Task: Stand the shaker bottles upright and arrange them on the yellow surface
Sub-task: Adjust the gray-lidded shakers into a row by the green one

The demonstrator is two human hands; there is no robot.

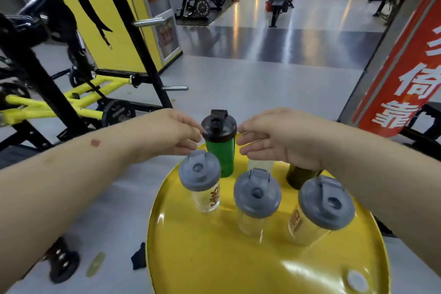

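**Five bottles upright on the yellow top, both hands at the green one**

Five shaker bottles at least stand on the round yellow surface (pixel 205 253), which we take to be a drum top serving as a desk. Three clear bottles with grey lids form the near row: left (pixel 200 172), middle (pixel 257 194) and right (pixel 326 203). Behind them stands the green bottle (pixel 220 155) with its black lid, close to the far rim. A dark olive bottle (pixel 299 176) is partly hidden under the right wrist, and a pale shape between the green and olive ones may be a further bottle; we cannot tell.

We see the left hand (pixel 167 132) and right hand (pixel 279 137) flanking the green bottle's lid. Left fingers (pixel 191 131) reach the lid's edge and appear to touch it; right fingers (pixel 248 135) lie just beside it, loosely spread. Neither hand has closed round the bottle, so we read both as open and empty.

We judge these bottles to be light, stiff plastic, seemingly empty, and therefore easy to tip. Their smooth walls may slip, and the flip caps could pop open if pinched. We would take hold round the body just below the lid, where the wall is widest, rather than by the cap. Nudging the green bottle inward from the rim looks like the step in hand.
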